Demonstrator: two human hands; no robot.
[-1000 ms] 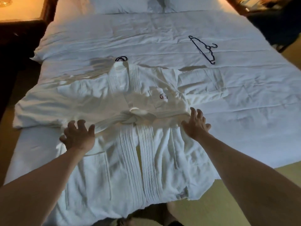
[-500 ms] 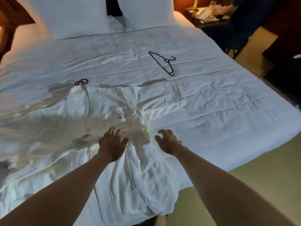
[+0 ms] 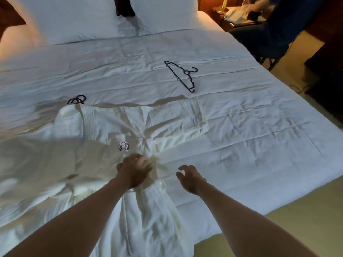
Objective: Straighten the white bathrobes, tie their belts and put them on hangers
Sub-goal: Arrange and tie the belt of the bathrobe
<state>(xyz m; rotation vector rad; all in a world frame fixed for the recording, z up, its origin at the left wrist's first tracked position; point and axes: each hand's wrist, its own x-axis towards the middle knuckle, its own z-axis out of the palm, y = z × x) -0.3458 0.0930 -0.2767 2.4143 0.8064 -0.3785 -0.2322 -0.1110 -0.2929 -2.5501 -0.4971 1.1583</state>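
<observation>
**Gathering the robe at the waist**

While the white bathrobe [image 3: 104, 138] lies face up across the near half of the bed [image 3: 259, 138], its skirt hanging over the near edge, the left hand [image 3: 134, 172] is bunched into the cloth at the waist, fingers curled into the folds just below the embroidered crest [image 3: 123, 146]. Whether it has the belt itself or only robe fabric is hard to tell, since the cloth there is crumpled and slightly blurred. The right hand [image 3: 191, 179] hovers just beside the robe's right edge, fingers spread and loosely bent, holding nothing.

A hook [image 3: 77, 99] of a black hanger shows at the collar, so this robe seems already hung. A second black hanger [image 3: 182, 76] lies free on the bed, well apart from the robe and beyond it.

To do this step well, the free hand should take the cloth at the opposite side of the waist, so the robe is held at two points rather than dragged by one. Keeping the front panels overlapped and the knot centred would stop the belt from slipping. The sleeve [image 3: 176, 117] folded across the chest should stay flat as the robe is handled.
</observation>
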